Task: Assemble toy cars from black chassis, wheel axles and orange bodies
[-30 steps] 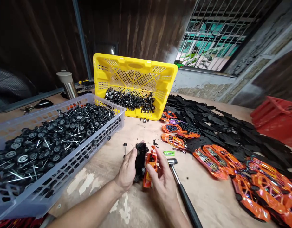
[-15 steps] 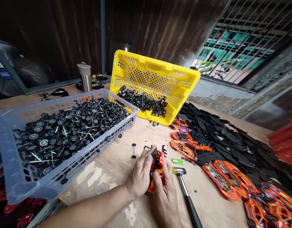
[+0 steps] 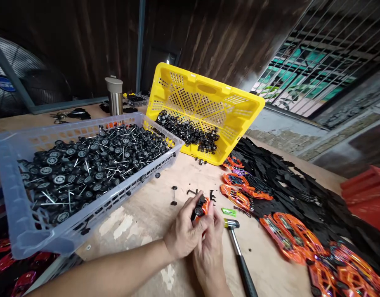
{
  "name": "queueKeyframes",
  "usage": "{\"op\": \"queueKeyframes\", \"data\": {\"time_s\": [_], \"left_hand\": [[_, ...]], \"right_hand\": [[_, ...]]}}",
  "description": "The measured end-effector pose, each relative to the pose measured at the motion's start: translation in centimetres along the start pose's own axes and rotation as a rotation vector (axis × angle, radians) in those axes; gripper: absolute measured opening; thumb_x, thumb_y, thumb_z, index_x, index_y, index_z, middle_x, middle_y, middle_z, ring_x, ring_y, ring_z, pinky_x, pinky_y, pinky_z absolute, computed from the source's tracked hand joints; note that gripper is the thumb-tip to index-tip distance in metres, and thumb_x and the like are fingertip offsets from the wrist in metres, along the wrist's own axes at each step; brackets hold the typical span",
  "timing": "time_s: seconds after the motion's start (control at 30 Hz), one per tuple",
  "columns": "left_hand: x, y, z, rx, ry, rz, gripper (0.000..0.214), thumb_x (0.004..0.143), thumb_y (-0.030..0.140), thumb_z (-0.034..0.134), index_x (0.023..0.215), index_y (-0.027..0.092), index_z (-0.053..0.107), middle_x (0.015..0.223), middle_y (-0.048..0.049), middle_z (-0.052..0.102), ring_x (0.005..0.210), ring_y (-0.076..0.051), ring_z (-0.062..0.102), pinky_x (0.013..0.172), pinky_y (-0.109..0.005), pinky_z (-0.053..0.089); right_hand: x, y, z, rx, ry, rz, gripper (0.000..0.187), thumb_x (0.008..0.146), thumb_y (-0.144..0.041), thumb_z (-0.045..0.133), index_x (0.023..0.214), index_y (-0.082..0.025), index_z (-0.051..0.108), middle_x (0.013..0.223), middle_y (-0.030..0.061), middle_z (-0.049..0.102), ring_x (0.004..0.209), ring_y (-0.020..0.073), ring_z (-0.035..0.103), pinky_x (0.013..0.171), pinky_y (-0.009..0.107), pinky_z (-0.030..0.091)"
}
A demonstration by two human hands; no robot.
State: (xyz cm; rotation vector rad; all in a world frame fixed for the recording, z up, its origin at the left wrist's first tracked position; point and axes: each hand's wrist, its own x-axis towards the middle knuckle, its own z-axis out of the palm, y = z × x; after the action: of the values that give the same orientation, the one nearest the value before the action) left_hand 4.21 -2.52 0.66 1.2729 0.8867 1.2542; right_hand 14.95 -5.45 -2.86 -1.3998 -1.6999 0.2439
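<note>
Wooden counter (image 3: 149, 206); above it, toward the near edge, an orange car (image 3: 205, 203), partly hidden between left grip (image 3: 183, 231) and right grip (image 3: 208, 243), both closed around it. Probably light, stiff, slick-shelled, easily cracked; best taken by the long sides, clear of the wheel (image 3: 199, 211). Just rightward, a hammer (image 3: 244, 266); toward the left edge, a clear crate (image 3: 38, 242); toward the back edge, a yellow crate (image 3: 254, 106).
</note>
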Motion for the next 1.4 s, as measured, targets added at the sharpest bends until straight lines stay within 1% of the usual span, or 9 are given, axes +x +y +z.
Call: {"op": "queueKeyframes", "data": {"time_s": [0.1,0.23,0.33,0.43,0.57,0.8,1.03,1.27,1.4], "left_hand": [[0.2,-0.1,0.0,-0.035,0.038,-0.046,0.046,0.088,0.040,0.060,0.128,0.018,0.058,0.128,-0.0104,0.063,0.120,-0.026,0.057,0.106,-0.036,0.042],[0.6,-0.4,0.1,-0.157,0.008,-0.081,0.037,0.094,0.041,0.047,0.116,0.017,0.063,0.116,-0.0089,0.068,0.109,-0.024,0.062,0.098,-0.034,0.047],[0.7,-0.5,0.1,-0.139,-0.063,-0.055,0.032,0.093,0.040,0.049,0.112,0.017,0.063,0.115,-0.0080,0.067,0.108,-0.023,0.061,0.097,-0.032,0.046],[0.8,-0.4,0.2,-0.152,-0.146,-0.060,0.026,0.092,0.037,0.054,0.108,0.017,0.058,0.110,-0.0072,0.067,0.102,-0.022,0.062,0.092,-0.030,0.048],[0.8,-0.3,0.2,-0.195,-0.255,-0.088,0.023,0.093,0.035,0.054,0.106,0.017,0.056,0.109,-0.0071,0.067,0.100,-0.021,0.062,0.088,-0.029,0.048],[0.7,-0.7,0.3,-0.136,-0.284,-0.089,0.031,0.093,0.035,0.053,0.117,0.016,0.056,0.118,-0.0100,0.065,0.110,-0.024,0.060,0.096,-0.034,0.046],[-0.1,-3.5,0.0,-0.052,-0.119,-0.159,0.045,0.091,0.042,0.055,0.130,0.019,0.051,0.140,-0.0100,0.053,0.137,-0.026,0.039,0.114,-0.036,0.031],[0.4,-1.9,0.3,-0.086,-0.226,-0.117,0.033,0.094,0.039,0.052,0.121,0.020,0.052,0.124,-0.0082,0.063,0.115,-0.024,0.059,0.097,-0.031,0.046],[0.5,-1.0,0.5,-0.094,-0.264,-0.085,0.028,0.095,0.036,0.051,0.118,0.019,0.052,0.119,-0.0080,0.064,0.110,-0.022,0.060,0.093,-0.030,0.047]], "right_hand": [[0.3,-0.2,-0.8,0.055,-0.039,0.019,0.056,0.097,-0.034,0.043,0.151,-0.033,0.026,0.137,0.0115,0.038,0.130,0.0282,0.040,0.104,0.051,0.039],[1.2,-0.5,-2.1,0.286,-0.030,0.275,0.052,0.094,-0.045,0.046,0.143,-0.027,0.043,0.138,0.0091,0.048,0.131,0.0264,0.043,0.109,0.047,0.036],[1.8,-0.6,-2.6,0.591,-0.028,0.436,0.047,0.089,-0.048,0.055,0.128,-0.022,0.054,0.127,0.0103,0.060,0.118,0.0256,0.056,0.100,0.043,0.046],[2.2,-0.6,-3.1,0.784,-0.024,0.492,0.036,0.082,-0.045,0.067,0.108,-0.020,0.059,0.106,0.0080,0.068,0.096,0.0226,0.064,0.086,0.037,0.053],[2.4,-0.3,-3.9,0.773,0.005,0.467,0.031,0.082,-0.045,0.067,0.098,-0.020,0.059,0.094,0.0046,0.067,0.087,0.0193,0.062,0.080,0.031,0.052],[2.2,0.1,-4.5,0.572,0.025,0.365,0.024,0.085,-0.041,0.064,0.092,-0.018,0.060,0.085,0.0023,0.062,0.079,0.0167,0.057,0.073,0.027,0.048],[2.5,-0.4,-4.6,0.504,0.076,0.338,0.020,0.085,-0.037,0.063,0.090,-0.018,0.062,0.083,0.0010,0.062,0.078,0.0162,0.056,0.072,0.026,0.046],[2.5,-0.2,-4.6,0.599,0.039,0.356,0.025,0.084,-0.039,0.064,0.098,-0.019,0.060,0.090,0.0019,0.064,0.083,0.0172,0.059,0.076,0.027,0.048],[2.5,0.2,-4.5,0.679,0.050,0.360,0.023,0.084,-0.039,0.064,0.098,-0.020,0.060,0.091,0.0018,0.064,0.082,0.0170,0.059,0.075,0.027,0.048]]}}
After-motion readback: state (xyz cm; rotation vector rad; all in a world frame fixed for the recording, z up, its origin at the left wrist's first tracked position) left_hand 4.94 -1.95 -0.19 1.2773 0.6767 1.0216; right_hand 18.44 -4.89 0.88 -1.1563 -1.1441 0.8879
